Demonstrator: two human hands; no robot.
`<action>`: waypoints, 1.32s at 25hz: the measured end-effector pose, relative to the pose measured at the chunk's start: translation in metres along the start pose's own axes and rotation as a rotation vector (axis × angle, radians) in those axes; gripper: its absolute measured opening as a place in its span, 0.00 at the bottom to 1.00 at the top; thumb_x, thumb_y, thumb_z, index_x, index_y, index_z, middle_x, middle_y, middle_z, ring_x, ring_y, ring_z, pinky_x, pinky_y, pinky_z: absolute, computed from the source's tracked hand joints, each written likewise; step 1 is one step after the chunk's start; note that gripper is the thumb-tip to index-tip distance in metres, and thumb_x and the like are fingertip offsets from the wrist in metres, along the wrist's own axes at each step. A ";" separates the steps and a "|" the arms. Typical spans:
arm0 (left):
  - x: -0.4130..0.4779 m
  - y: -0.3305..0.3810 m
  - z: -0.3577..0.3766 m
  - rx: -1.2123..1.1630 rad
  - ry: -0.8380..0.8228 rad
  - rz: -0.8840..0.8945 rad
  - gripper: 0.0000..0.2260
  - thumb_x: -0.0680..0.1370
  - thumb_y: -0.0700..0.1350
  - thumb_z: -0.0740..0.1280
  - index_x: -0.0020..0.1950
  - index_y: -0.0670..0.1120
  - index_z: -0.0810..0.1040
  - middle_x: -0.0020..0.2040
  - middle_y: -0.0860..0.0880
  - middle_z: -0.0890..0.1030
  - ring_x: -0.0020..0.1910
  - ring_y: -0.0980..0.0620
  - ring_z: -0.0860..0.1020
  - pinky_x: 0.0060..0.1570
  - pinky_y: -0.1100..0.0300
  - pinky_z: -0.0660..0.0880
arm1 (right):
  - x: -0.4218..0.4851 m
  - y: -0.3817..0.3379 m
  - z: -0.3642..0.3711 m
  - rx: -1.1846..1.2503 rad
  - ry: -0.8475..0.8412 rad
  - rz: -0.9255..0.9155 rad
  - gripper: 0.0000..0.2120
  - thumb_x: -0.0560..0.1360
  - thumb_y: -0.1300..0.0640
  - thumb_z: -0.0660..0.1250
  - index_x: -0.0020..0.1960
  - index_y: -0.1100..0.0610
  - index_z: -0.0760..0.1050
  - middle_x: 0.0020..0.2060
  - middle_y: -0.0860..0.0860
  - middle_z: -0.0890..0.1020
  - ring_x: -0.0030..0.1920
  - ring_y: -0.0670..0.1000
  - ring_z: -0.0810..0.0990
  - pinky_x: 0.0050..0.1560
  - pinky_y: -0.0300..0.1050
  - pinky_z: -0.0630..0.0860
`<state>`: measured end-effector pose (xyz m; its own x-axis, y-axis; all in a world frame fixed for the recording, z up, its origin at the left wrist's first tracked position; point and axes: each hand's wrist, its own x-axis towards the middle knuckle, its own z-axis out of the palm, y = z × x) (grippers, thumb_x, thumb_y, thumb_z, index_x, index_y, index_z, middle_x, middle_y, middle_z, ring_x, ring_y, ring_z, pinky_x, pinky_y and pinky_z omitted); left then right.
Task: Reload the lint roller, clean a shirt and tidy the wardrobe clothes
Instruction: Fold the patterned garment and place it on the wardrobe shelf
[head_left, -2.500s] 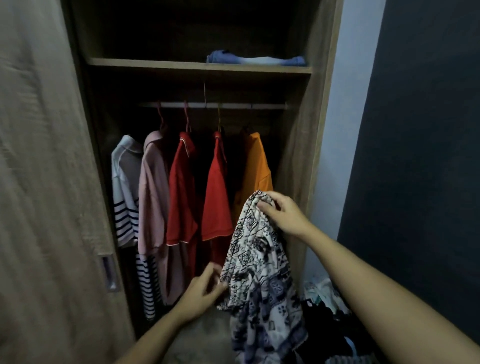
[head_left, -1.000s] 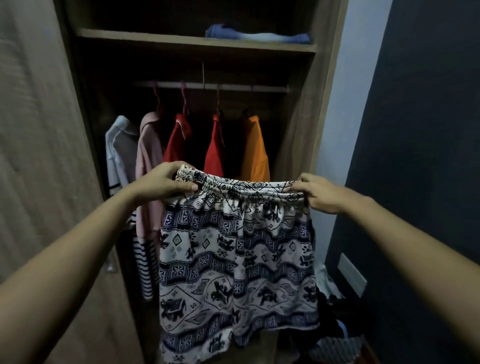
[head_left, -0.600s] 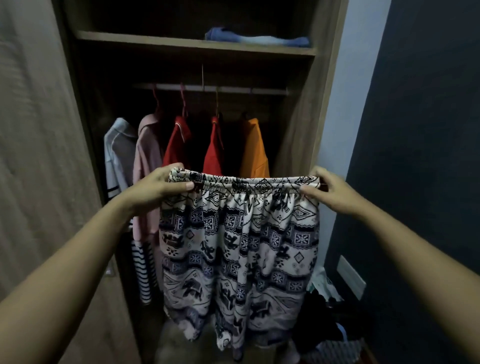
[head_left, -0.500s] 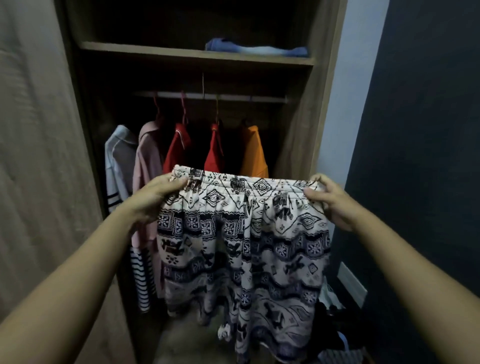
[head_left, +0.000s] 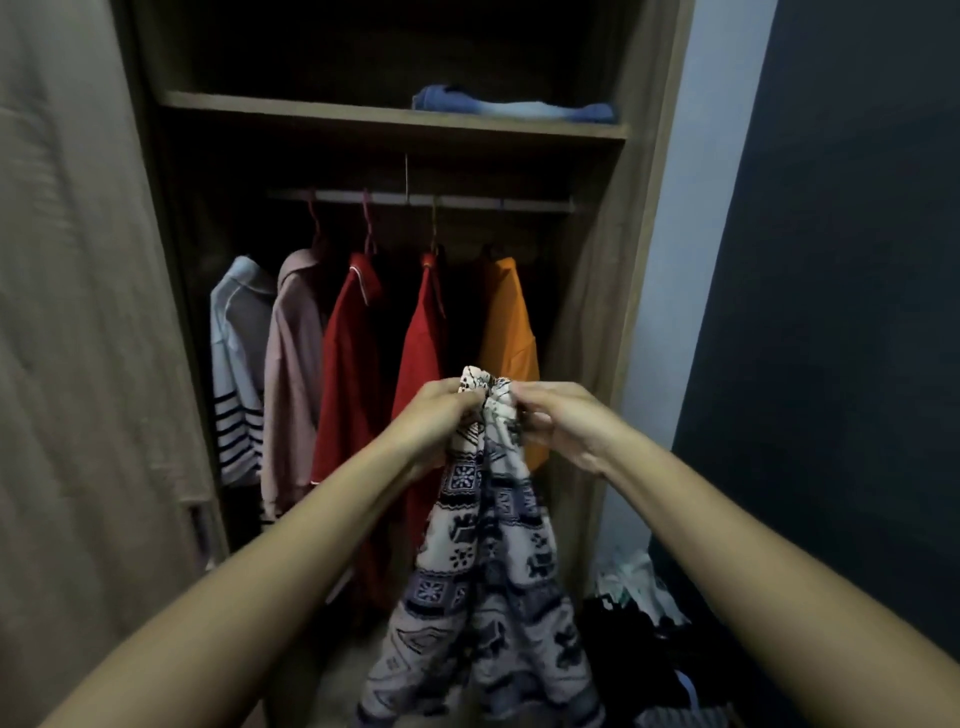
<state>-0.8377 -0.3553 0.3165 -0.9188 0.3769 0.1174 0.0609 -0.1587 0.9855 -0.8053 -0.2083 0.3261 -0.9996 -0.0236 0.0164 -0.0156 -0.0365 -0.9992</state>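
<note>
I hold a pair of white shorts with a dark blue print (head_left: 483, 582) in front of the open wardrobe (head_left: 613, 322). My left hand (head_left: 436, 421) and my right hand (head_left: 558, 421) both pinch the waistband, with the two ends brought together at chest height. The shorts hang folded lengthwise below my hands. Behind them several shirts hang on the rail (head_left: 421, 200): a striped white one (head_left: 236, 364), a pink one (head_left: 293, 374), two red ones (head_left: 353, 364) and an orange one (head_left: 506, 317).
A folded blue garment (head_left: 514, 106) lies on the upper shelf (head_left: 291, 111). The sliding wardrobe door (head_left: 78, 364) stands at the left. A heap of loose clothes (head_left: 639, 613) lies on the floor at the right, beside a dark wall (head_left: 841, 312).
My hands have come together, bringing both ends of the waistband to the middle. The shorts, spread flat a moment ago, now hang folded in half.
</note>
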 end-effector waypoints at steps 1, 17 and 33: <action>-0.002 0.000 -0.001 0.003 -0.024 0.007 0.09 0.79 0.35 0.59 0.54 0.36 0.78 0.41 0.40 0.82 0.34 0.50 0.82 0.35 0.59 0.80 | 0.000 0.000 -0.002 0.006 -0.038 0.022 0.20 0.78 0.48 0.59 0.57 0.62 0.76 0.42 0.52 0.84 0.46 0.50 0.81 0.53 0.42 0.77; -0.003 -0.018 -0.009 0.076 0.145 0.161 0.09 0.77 0.37 0.61 0.55 0.46 0.71 0.40 0.46 0.80 0.33 0.56 0.79 0.33 0.61 0.76 | 0.010 -0.006 -0.022 -1.232 -0.120 -0.444 0.24 0.76 0.40 0.57 0.62 0.56 0.72 0.55 0.51 0.80 0.54 0.50 0.77 0.58 0.50 0.71; -0.019 -0.094 -0.036 0.511 0.036 0.380 0.13 0.70 0.46 0.74 0.47 0.49 0.71 0.45 0.55 0.82 0.43 0.63 0.78 0.46 0.64 0.75 | 0.007 -0.035 -0.015 -1.780 -0.033 -0.798 0.30 0.66 0.26 0.57 0.53 0.49 0.72 0.46 0.44 0.82 0.47 0.49 0.80 0.39 0.44 0.72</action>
<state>-0.8403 -0.3808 0.2172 -0.8083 0.3480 0.4749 0.5553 0.1830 0.8112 -0.8117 -0.1920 0.3611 -0.7514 -0.5320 0.3904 -0.4153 0.8410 0.3468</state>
